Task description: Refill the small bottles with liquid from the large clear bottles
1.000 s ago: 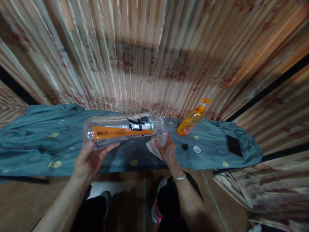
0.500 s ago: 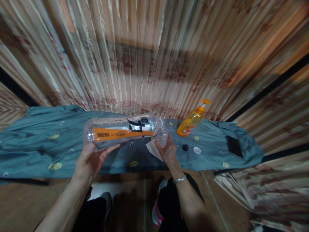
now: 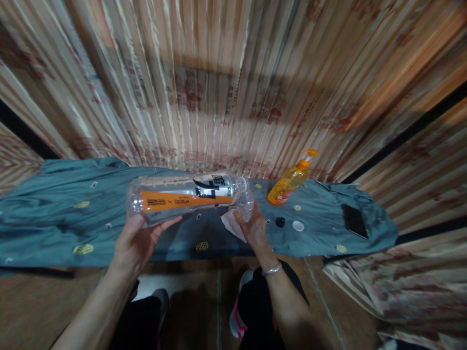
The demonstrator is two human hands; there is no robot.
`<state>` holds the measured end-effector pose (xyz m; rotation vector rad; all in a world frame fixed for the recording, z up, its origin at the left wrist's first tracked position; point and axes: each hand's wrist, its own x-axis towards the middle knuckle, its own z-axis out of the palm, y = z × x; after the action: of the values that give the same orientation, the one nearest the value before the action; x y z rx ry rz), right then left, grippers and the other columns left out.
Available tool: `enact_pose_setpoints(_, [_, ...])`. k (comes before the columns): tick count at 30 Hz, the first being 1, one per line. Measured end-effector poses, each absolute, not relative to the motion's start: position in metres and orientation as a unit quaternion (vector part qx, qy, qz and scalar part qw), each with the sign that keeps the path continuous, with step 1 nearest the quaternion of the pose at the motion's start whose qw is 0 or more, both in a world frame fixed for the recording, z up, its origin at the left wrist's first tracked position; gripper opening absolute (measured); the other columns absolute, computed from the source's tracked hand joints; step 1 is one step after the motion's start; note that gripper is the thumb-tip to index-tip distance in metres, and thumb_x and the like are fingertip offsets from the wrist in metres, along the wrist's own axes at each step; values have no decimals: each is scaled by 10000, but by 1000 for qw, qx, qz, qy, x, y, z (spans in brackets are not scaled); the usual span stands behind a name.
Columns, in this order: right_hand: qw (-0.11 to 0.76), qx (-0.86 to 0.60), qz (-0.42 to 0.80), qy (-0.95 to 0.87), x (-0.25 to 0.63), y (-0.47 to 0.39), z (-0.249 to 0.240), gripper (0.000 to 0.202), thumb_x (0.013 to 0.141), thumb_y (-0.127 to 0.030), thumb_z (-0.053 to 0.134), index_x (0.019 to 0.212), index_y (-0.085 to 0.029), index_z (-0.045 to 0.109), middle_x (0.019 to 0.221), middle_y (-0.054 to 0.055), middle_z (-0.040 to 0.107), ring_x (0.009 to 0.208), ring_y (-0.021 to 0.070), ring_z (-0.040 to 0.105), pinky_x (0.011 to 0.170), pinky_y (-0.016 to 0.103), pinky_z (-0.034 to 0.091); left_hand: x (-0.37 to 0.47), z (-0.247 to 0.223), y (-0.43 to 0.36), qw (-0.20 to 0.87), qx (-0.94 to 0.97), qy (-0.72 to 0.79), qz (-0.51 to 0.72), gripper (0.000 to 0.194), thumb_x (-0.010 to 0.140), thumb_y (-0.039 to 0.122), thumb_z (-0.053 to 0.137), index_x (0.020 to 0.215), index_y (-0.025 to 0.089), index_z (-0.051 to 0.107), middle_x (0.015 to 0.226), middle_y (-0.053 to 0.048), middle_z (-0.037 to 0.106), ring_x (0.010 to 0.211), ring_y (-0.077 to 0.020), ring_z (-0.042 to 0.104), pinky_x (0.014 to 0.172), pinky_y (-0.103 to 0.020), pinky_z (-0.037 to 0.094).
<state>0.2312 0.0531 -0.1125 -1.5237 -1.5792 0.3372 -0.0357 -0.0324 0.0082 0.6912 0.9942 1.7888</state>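
My left hand [image 3: 136, 240] is wrapped round the base of a large clear plastic bottle [image 3: 178, 194] with an orange and black label. The bottle lies nearly level above the cloth, its mouth pointing right. Against that mouth, my right hand [image 3: 253, 226] grips a small clear plastic container [image 3: 247, 204]; its exact kind is hard to make out. Beside the right fingers is a white tissue [image 3: 232, 226], and I cannot tell whether the hand touches it. A black cap [image 3: 280, 222] and a white round lid [image 3: 298, 226] rest just right of that hand.
A yellow pump bottle [image 3: 288, 182] stands behind the caps. Towards the right end lies a black phone [image 3: 353, 221]. A green patterned cloth [image 3: 109, 194] covers the narrow table, with a pleated curtain [image 3: 204, 97] behind and dark poles on both sides.
Almost nothing differs. The bottle and both hands hold the same place, with only a very slight shift of the view.
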Motion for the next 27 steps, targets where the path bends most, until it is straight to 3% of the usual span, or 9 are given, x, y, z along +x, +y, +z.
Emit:
enact_pose_setpoints(8, [458,-603,146,-636,232,53,-113,678,843,-470,711,1453,-222,549,1250,182,749,1140,387,724,985,645,580,-38,7,-33,473,296,404,725,715,499,589,940,1138,300,802,1035,-30,840,1008,-342,763,765,-473,703])
enact_pose_setpoints(18, [453,-612,134,-634,231,54,-115,658,845,-447,715,1433,-205,549,1231,192,748,1123,379,732,974,630,597,-34,6,-31,468,278,426,722,630,443,613,946,981,302,842,1075,-46,835,1053,-363,750,757,-450,713])
enact_pose_setpoints(27, [437,-614,117,-647,232,52,-113,641,866,-422,717,1429,-181,532,1223,202,751,1121,364,735,941,603,615,-38,3,-33,471,305,424,711,699,559,601,895,1187,318,777,1114,-62,819,1153,-385,725,847,-515,693])
